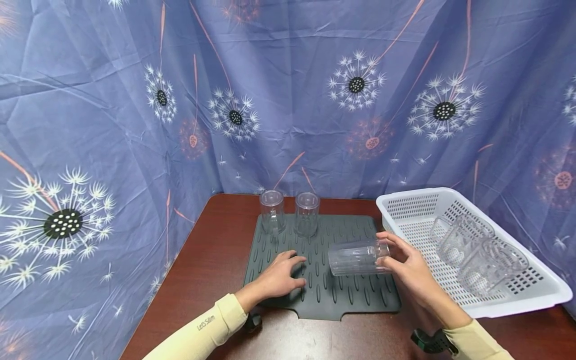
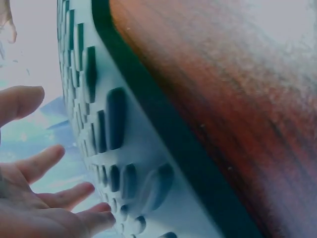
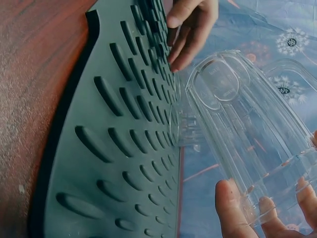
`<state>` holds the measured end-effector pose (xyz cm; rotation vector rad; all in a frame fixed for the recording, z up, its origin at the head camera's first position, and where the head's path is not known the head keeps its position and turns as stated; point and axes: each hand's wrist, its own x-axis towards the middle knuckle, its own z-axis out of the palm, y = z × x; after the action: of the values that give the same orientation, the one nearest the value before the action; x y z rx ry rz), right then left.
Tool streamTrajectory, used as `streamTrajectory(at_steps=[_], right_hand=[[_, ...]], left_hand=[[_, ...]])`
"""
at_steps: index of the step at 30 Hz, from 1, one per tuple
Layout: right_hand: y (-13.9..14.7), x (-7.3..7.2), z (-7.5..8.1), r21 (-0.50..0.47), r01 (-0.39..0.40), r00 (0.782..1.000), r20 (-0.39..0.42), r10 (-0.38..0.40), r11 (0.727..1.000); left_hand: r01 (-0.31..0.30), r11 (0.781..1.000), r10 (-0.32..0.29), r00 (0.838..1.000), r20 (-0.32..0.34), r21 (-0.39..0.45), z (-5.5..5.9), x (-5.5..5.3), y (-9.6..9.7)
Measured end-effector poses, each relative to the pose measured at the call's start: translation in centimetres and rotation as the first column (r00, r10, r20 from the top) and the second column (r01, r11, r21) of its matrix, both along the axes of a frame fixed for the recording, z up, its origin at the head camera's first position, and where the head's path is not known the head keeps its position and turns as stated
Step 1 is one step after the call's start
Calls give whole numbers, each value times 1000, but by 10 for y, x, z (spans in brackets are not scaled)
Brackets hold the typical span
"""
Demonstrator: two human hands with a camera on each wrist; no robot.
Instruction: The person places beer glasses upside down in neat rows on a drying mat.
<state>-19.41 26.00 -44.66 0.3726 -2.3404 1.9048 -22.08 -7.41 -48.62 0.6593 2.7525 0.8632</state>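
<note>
My right hand (image 1: 411, 270) grips a clear mug (image 1: 353, 257) near its rim, with the thumb and fingers spread around the wall. The mug lies sideways in the air over the right part of a dark grey ribbed drying mat (image 1: 324, 295), its base pointing left. In the right wrist view, the handle (image 3: 292, 69) shows on the mug's far side. My left hand (image 1: 276, 275) hovers low over the mat's left part, fingers loosely spread and holding nothing. Two more clear mugs, a left one (image 1: 272, 212) and a right one (image 1: 307, 215), stand at the mat's back left.
To the right sits a white perforated basket (image 1: 396, 192), with two clear mugs (image 1: 486, 267) lying inside. The mat rests on a reddish-brown wooden table (image 1: 193, 270). A blue curtain (image 1: 288, 100) with dandelion prints hangs behind and along the sides.
</note>
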Motion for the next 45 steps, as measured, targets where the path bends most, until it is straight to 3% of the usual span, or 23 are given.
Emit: streamTrajectory(at_steps=[8, 13, 24, 28, 36, 42, 45], right_hand=[[-7, 1, -8, 28, -19, 1000, -13, 19, 999], [-14, 1, -12, 37, 11, 1000, -1, -11, 999], [-26, 6, -16, -4, 68, 992, 111, -67, 998], [-27, 6, -17, -6, 69, 989, 129, -67, 998], [-31, 7, -20, -42, 58, 985, 162, -51, 997], [-35, 7, -20, -69, 68, 977, 206, -52, 995], [-38, 6, -21, -67, 57, 976, 215, -41, 996]], left_hand=[[9, 997, -10, 1000, 1, 76, 5, 2, 1], [8, 993, -6, 1000, -17, 117, 8, 3, 3], [43, 979, -40, 999, -18, 197, 13, 4, 7], [55, 966, -54, 998, -12, 253, 13, 5, 10], [48, 923, -81, 994, 71, 383, 14, 5, 16], [47, 900, -93, 992, 85, 433, 15, 5, 21], [36, 899, -88, 991, 100, 437, 14, 5, 22]])
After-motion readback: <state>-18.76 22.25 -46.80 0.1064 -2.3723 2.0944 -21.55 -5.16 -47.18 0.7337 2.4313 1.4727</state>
